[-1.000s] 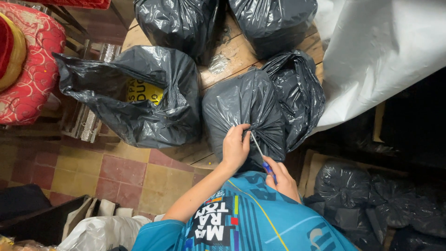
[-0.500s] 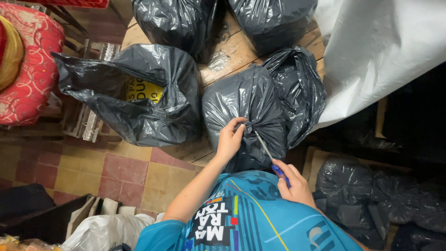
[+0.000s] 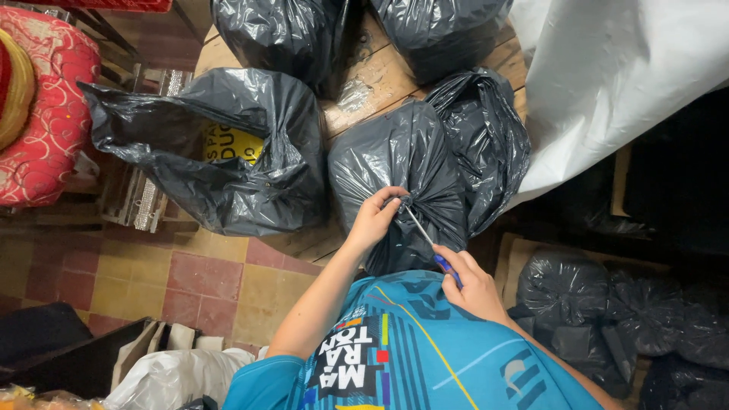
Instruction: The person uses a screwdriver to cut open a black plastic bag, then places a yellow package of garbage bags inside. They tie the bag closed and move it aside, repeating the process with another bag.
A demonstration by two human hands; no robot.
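The tied black bag (image 3: 402, 190) sits on the wooden platform (image 3: 380, 83), at twelve o'clock from my chest. My left hand (image 3: 373, 220) pinches its gathered neck; my right hand (image 3: 474, 285) is wrapped around a blue-handled tool (image 3: 427, 241) (shaft aimed at the knot). I judge a slip could stab the thin plastic or my left fingers.

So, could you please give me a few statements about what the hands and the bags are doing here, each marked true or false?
1. The left hand pinches the gathered neck of the tied black plastic bag. True.
2. The right hand holds a blue-handled tool with a thin metal shaft. True.
3. The tool's tip points away from the bag's neck. False: it reaches right to the neck.
4. The open black plastic bag with a yellow item inside lies under the right hand. False: it sits left of the left hand, untouched.
5. The bags rest on a glass table. False: on a wooden surface.
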